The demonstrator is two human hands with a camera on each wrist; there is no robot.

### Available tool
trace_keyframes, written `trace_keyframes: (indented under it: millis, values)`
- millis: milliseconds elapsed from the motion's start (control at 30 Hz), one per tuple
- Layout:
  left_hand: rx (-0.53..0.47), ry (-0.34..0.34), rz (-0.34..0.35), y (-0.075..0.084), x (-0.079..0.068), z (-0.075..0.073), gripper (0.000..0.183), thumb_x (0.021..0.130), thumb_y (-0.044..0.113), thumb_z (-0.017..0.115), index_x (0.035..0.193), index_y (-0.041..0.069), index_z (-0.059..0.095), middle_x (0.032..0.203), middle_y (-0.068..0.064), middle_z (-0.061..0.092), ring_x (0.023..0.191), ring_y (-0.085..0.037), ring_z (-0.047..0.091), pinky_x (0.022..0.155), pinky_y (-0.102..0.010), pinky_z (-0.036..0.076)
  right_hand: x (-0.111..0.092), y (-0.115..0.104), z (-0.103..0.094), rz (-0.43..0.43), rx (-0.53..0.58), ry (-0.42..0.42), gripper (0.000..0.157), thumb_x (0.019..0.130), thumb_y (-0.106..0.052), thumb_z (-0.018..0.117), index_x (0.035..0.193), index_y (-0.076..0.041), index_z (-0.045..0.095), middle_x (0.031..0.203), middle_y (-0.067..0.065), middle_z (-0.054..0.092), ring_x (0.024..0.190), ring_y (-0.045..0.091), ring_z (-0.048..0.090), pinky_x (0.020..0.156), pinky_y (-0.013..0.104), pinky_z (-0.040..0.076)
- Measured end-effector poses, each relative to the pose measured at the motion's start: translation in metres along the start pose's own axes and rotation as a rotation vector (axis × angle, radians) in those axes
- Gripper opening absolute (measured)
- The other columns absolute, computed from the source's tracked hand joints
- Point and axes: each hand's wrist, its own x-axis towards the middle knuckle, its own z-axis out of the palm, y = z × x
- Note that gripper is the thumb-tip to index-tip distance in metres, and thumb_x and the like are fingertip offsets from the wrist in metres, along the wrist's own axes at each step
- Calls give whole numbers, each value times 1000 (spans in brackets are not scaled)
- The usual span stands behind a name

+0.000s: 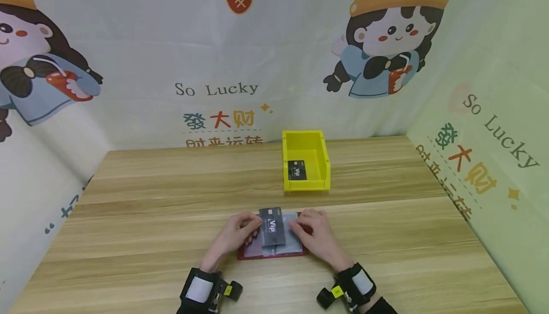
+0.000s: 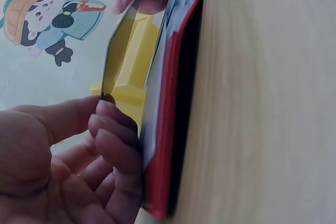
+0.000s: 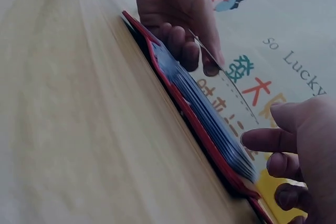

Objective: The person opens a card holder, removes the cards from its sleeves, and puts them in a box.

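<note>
A dark card [image 1: 272, 228] printed "Vip" is held above an opened card holder [image 1: 272, 256], which has a red cover and clear plastic sleeves. My left hand [image 1: 240, 228] pinches the card's left edge between thumb and fingers; in the left wrist view the card [image 2: 116, 51] stands tilted over the sleeves. My right hand [image 1: 315, 233] is at the holder's right side, over the sleeves [image 1: 291, 238]. Loosely bent, its fingers [image 3: 268, 140] are close to the card's free end with nothing gripped between them. The stacked sleeve edges [image 3: 210, 119] show in the right wrist view.
Behind the holder stands a yellow open bin [image 1: 306, 185] with another dark "Vip" card [image 1: 297, 170] inside, toward its left front. The wooden table [image 1: 150, 218] ends at a printed cloth backdrop [image 1: 141, 56], which also lines both sides.
</note>
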Motion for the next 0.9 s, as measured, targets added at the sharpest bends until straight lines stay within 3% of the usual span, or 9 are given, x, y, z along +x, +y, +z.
trace_keyframes:
  millis: [233,333,467,567,700,900]
  values:
    - [16,68,-16,5,-2,9,21,106,12,60,107,-8,67,74,1,55,63,-9,47,56,-21,38,3,-12,6,131,93,-74,18,99,-27,73,90,-15,82,73,-10,63,75,5,50,83,34,27]
    - [55,117,-18,7,-2,14,17,106,13,62,103,-3,68,71,2,54,61,-8,44,57,-21,33,3,-12,9,140,135,-60,17,97,-26,76,83,-16,80,67,-12,56,70,2,47,83,34,26]
    - [133,169,-17,8,-2,20,16,105,16,63,100,3,71,69,2,55,61,-9,42,59,-23,29,3,-11,10,141,198,-37,20,94,-20,79,76,-12,74,64,-12,49,64,0,43,73,25,31]
    - [178,184,-12,10,-3,22,22,106,22,63,104,3,73,70,0,59,63,-11,45,61,-24,31,4,-11,9,156,251,-35,21,94,-16,79,76,-8,73,64,-10,49,62,0,42,62,19,31]
    - [198,185,-21,13,-3,23,30,106,29,64,110,2,75,74,-2,62,68,-13,48,63,-26,33,5,-10,7,198,287,-52,20,96,-14,77,79,-6,71,67,-8,50,64,0,43,62,18,31]
    - [264,153,-5,12,-2,24,19,97,19,75,107,3,73,74,0,62,65,-11,50,59,-23,36,4,-9,4,258,315,-82,18,100,-12,72,84,-4,68,72,-3,49,69,5,45,65,20,32]
